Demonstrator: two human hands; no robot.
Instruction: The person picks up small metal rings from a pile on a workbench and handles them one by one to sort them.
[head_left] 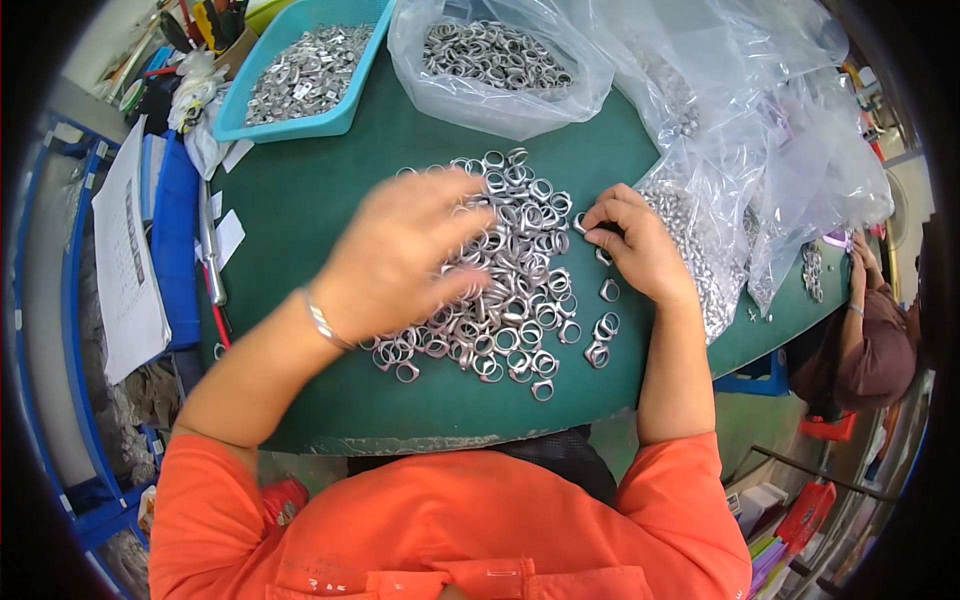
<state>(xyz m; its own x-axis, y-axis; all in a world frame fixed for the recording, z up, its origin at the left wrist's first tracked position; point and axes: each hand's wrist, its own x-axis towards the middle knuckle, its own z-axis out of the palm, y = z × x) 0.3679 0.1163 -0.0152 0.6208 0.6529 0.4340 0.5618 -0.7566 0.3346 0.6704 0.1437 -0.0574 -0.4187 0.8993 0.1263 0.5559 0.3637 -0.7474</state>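
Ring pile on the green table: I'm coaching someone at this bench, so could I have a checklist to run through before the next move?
1. Ring pile under the left hand: ok.
2. Left hand free of rings: cannot tell, it is blurred.
3. Ring at the right hand's fingertips: ok.
4. All rings gathered in the pile: not ok, some loose rings lie to its right.
5. Blue basket apart from both hands: ok.
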